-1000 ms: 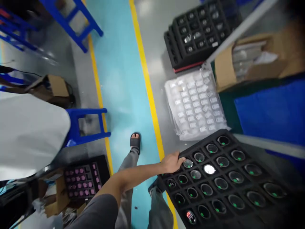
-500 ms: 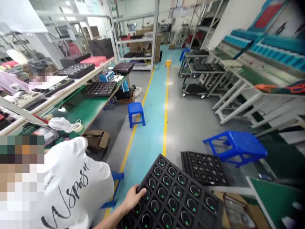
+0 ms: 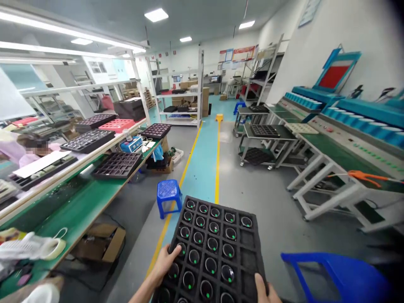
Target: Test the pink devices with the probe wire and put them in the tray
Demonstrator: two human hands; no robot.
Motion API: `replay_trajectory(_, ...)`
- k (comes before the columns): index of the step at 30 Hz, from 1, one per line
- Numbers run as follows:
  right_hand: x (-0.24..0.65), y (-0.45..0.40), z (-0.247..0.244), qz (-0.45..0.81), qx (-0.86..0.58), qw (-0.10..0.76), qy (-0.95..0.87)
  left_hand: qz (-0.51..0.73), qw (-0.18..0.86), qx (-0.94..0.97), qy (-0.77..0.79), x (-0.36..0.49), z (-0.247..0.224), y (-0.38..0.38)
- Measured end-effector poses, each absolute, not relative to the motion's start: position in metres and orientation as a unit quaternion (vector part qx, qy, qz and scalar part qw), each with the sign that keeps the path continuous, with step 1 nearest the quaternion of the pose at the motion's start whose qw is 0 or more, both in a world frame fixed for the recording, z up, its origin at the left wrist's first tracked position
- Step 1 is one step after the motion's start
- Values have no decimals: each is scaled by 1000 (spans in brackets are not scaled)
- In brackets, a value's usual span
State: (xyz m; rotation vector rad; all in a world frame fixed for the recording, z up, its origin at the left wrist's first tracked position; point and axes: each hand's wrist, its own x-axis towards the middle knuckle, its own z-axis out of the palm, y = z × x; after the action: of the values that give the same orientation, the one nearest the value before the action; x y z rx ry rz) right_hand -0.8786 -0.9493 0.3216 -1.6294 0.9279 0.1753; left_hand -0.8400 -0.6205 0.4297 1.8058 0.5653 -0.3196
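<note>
A black compartment tray [image 3: 221,248] is held low in front of me, tilted. Round dark pieces with clear rims and green dots fill most of its pockets; several pockets in the right column hold nothing. My left hand [image 3: 164,261] grips the left edge, thumb on top. Around the right edge, near the bottom of the view, is my right hand [image 3: 265,290], its thumb over the rim; its lower part is cut off.
A blue stool [image 3: 168,194] stands ahead on the left, another [image 3: 344,273] at lower right. A green workbench [image 3: 75,210] with trays runs along the left. Carts [image 3: 268,136] and machine benches [image 3: 347,164] line the right of the blue aisle.
The view has risen and moved forward. The tray now sits straighter, and my right hand has come into view on it. The white-shirted person and the stacked trays at lower right have left view.
</note>
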Motion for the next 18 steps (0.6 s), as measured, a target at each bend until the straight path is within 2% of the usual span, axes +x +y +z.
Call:
replay_trajectory(4,-738,-958,342,74,-702,632,321,-109,596,750,266,-738,424,-629)
replay_trajectory(10,-518,-976,318,57,-717,631,292,-55,614,738,274,-538,397,-647)
replay_trajectory(15,-354,-1007,321,50,-727,599,332,-68,613,751,237,-348,433,-675)
replay_trajectory(18,-261,-1018,332,37,-715,611,338,-64,613,752,231,-240,444,-686)
